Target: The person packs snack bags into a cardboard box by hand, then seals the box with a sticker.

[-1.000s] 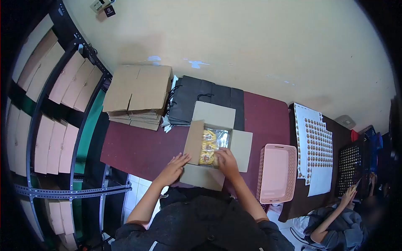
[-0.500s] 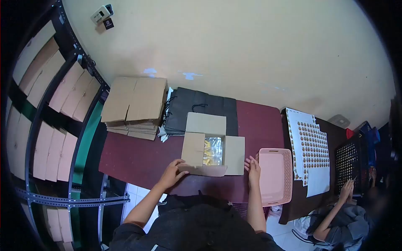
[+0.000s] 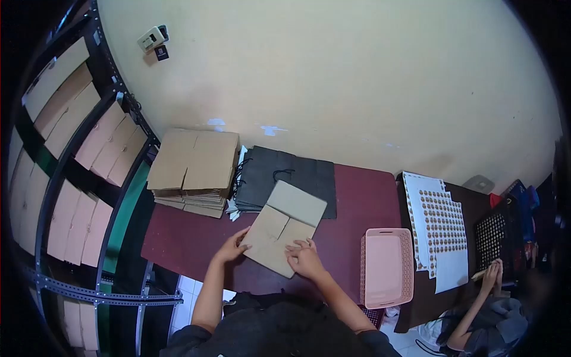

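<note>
A brown cardboard box (image 3: 279,232) stands on the dark red table (image 3: 190,229) in front of me, turned at a slant. Its side flaps and near flap are folded down over the top; the far flap (image 3: 297,202) lies open toward the wall. My left hand (image 3: 232,247) rests flat against the box's left edge. My right hand (image 3: 304,257) presses down on the near right flap. What is in the box is hidden.
A stack of flat cardboard boxes (image 3: 193,163) and black paper bags (image 3: 285,175) lie at the back. A pink plastic basket (image 3: 383,268) stands to the right, sticker sheets (image 3: 440,223) beyond it. Another person's hands (image 3: 491,273) work at far right. Metal shelving (image 3: 65,178) is left.
The side and near flaps were folded shut over the yellow packets, which are now hidden. My right hand came back from the pink basket onto the box. The box turned at a slant.
</note>
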Demonstrator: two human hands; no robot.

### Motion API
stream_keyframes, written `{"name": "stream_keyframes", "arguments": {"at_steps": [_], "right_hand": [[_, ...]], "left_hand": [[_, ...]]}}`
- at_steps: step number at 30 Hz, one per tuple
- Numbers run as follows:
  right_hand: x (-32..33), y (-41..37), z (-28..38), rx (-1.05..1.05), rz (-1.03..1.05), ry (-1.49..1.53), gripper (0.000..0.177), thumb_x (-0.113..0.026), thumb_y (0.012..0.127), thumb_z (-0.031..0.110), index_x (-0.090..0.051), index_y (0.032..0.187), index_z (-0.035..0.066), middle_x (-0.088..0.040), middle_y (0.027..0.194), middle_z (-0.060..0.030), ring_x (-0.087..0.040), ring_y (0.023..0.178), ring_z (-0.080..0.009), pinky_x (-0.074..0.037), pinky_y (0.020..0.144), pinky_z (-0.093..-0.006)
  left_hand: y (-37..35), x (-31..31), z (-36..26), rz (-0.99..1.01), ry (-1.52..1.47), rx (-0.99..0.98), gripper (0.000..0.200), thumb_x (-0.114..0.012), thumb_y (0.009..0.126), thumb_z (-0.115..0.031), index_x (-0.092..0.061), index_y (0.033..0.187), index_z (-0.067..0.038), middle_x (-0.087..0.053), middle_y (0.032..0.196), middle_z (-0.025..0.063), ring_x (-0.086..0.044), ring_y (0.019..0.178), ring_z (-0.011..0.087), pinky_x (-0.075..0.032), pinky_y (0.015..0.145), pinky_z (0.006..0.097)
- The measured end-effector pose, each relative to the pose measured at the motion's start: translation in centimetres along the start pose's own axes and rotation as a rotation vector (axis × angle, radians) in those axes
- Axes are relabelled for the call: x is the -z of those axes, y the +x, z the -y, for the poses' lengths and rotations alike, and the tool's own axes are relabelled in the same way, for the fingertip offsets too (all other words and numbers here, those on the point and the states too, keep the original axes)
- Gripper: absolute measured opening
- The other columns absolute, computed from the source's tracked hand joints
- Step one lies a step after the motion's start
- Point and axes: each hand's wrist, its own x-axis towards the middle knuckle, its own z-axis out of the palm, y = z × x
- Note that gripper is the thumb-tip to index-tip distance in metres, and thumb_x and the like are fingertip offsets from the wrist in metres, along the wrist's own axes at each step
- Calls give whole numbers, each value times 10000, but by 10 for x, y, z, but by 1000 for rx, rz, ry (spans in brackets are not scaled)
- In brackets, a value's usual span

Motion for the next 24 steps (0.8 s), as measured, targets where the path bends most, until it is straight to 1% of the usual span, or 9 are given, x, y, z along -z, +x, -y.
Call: {"name": "stream_keyframes", "arguments": {"at_steps": [3,8,12,14,15,17,18,22,24], "right_hand": [[-2,-1,25,171,187,-10,205,-575,803,224,-706,893,94,-655,1077,-21,-540,1067,-237,-258,1023,-506],[-15,-10,30,207,193,133,213,-570,768,210,-699,837,56,-641,763,-125,-596,812,-286,-425,842,-389],[-5,-16,12,101,247,333,200,-574,790,164,-699,834,14,-679,908,-122,-621,803,-280,-473,788,-356],[-2,-24,6,26,258,407,190,-569,797,153,-691,801,8,-677,940,-116,-625,821,-273,-472,801,-350],[-2,-27,5,-38,257,477,187,-564,804,142,-683,769,1,-675,971,-110,-628,840,-266,-470,815,-344],[1,-35,1,-17,208,508,168,-550,819,93,-661,740,-6,-677,957,-119,-640,845,-256,-484,794,-330],[5,-40,2,-96,100,566,158,-546,820,70,-656,736,-6,-678,948,-126,-644,843,-250,-490,778,-324],[28,-47,-23,-312,-585,581,136,-530,816,9,-658,770,12,-672,843,-127,-646,828,-239,-482,794,-320],[53,-45,-51,-354,-682,419,188,-476,870,48,-654,843,-3,-664,871,-121,-619,864,-219,-460,789,-314]], "left_hand": [[3,35,4,108,-63,49,616,-626,775,61,-400,1340,-34,-504,1283,97,-461,1191,168,-360,1008,299],[22,14,-8,137,187,-40,654,-648,727,62,-452,1323,-119,-525,1278,107,-502,1159,185,-401,969,309],[38,-29,-31,75,191,-21,664,-646,713,61,-448,1323,-111,-536,1258,112,-466,1200,198,-348,1012,287],[40,-49,-36,36,467,-107,605,-677,749,-105,-464,1311,-168,-520,1279,93,-374,1282,275,-254,1066,464],[37,-64,-42,38,463,-100,605,-677,749,-105,-464,1311,-168,-520,1279,93,-374,1282,275,-254,1066,464],[25,-91,-51,-98,846,-162,601,-681,748,-342,-475,1299,-217,-442,1357,65,-203,1354,350,-82,1028,661],[22,-98,-48,-79,947,-231,716,-661,698,-525,-447,1322,-246,-306,1441,95,-95,1371,388,46,946,745],[13,-115,-51,6,956,-241,835,-673,652,-518,-359,1380,-259,-190,1466,182,-74,1362,427,40,981,713],[20,-121,-49,22,965,-254,830,-672,651,-477,-351,1384,-255,-200,1461,185,-74,1362,427,26,984,712]]}}
